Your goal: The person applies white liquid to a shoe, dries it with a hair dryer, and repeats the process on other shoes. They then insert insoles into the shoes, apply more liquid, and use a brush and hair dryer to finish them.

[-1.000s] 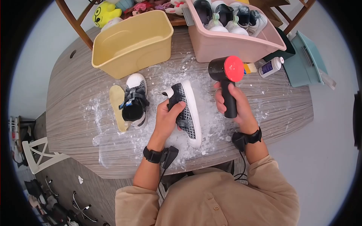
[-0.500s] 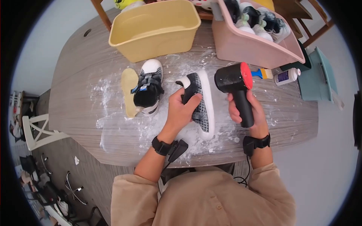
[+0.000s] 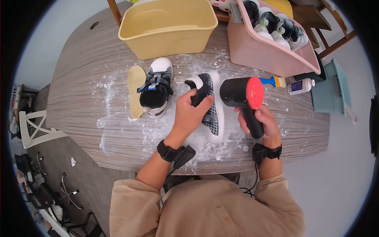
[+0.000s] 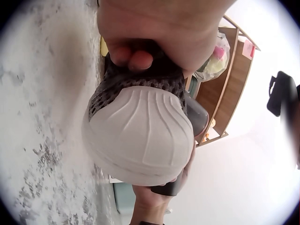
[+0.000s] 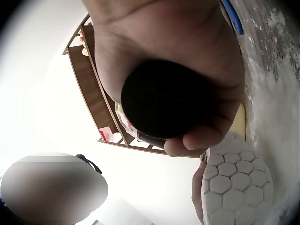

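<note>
My left hand (image 3: 190, 112) grips a black-and-white sneaker (image 3: 211, 122), thumb over its dotted upper and fingers inside its opening. The shoe is tipped on its side, its white sole toward the right. Its ribbed white toe cap (image 4: 145, 136) fills the left wrist view, and the right wrist view shows hexagons on the sole (image 5: 236, 185). In my right hand (image 3: 266, 120) is a black hair dryer (image 3: 235, 91) with a red round end, held by its handle. The barrel's black end faces the sole, a small gap away. Left of them stands the matching sneaker (image 3: 155, 89) beside a yellowish insole (image 3: 136, 93).
White powder streaks the wooden table (image 3: 79, 87). A yellow bin (image 3: 169, 42) and a pink bin (image 3: 268, 57) of shoes stand at the back. On the right lie a blue-handled brush (image 3: 272, 81) and a white bottle (image 3: 300, 86), next to a teal bin (image 3: 331, 87).
The hair dryer has turned and moved left toward the sneaker, its black end now facing the sole. The left hand keeps its grip on the shoe. The head view has shifted.
</note>
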Motion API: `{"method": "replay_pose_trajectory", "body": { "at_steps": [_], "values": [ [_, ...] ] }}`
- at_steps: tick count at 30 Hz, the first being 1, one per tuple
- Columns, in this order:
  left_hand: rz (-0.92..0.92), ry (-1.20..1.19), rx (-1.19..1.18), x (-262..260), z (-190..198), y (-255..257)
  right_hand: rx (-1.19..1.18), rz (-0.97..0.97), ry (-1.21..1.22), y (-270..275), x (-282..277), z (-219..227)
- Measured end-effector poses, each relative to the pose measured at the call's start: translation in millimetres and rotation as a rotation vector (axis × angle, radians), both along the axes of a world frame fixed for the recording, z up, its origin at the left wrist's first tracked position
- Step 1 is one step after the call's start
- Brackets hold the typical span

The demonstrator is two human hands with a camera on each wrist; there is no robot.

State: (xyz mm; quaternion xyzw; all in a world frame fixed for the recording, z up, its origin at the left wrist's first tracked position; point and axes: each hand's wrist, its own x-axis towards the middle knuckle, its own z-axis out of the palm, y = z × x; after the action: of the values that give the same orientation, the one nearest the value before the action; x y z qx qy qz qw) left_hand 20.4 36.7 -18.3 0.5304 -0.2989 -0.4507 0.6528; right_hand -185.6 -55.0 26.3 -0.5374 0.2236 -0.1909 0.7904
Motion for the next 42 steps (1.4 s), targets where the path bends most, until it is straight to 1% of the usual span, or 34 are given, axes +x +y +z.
{"method": "replay_pose_trajectory", "body": {
  "at_steps": [2, 6, 11, 14, 20, 26, 30, 33, 35, 38, 42],
  "values": [
    [0.016, 0.006, -0.045, -1.0, -3.4, -0.5, -0.048, 0.008, 0.035, -0.5, 1.5, 0.9],
    [0.033, -0.077, -0.056, -0.2, 1.1, 1.1, -0.089, 0.005, 0.09, -4.7, -0.7, 3.2],
    [0.054, -0.164, -0.063, -0.6, 4.0, 1.9, -0.093, 0.066, 0.086, -6.0, -4.1, 4.4],
    [0.062, -0.158, -0.063, -0.9, 3.2, 1.5, -0.098, 0.089, 0.101, -4.7, -5.6, 4.2],
    [0.071, -0.263, -0.056, -1.3, 11.8, 4.7, -0.132, 0.144, 0.11, -9.1, -8.1, 1.8],
    [0.114, -0.367, -0.082, -2.7, 10.8, 5.0, -0.18, 0.181, 0.079, -10.7, -7.8, -0.1],
    [0.135, -0.378, -0.091, -4.0, 4.6, 3.6, -0.18, 0.209, 0.062, -12.0, -7.9, -2.1],
    [0.146, -0.377, -0.1, -4.7, -1.1, 2.3, -0.091, 0.157, 0.096, -9.8, -8.6, 1.1],
    [0.144, -0.364, -0.101, -5.5, -2.4, 2.0, -0.138, 0.144, 0.103, -10.5, -7.3, 0.6],
    [0.056, -0.37, -0.043, -5.0, -1.8, 6.1, -0.217, 0.101, 0.103, -9.8, -4.6, -1.6],
    [0.058, -0.363, -0.058, -5.6, -2.9, 5.7, -0.33, 0.07, 0.125, -10.9, -3.3, -3.5]
  ]
}}
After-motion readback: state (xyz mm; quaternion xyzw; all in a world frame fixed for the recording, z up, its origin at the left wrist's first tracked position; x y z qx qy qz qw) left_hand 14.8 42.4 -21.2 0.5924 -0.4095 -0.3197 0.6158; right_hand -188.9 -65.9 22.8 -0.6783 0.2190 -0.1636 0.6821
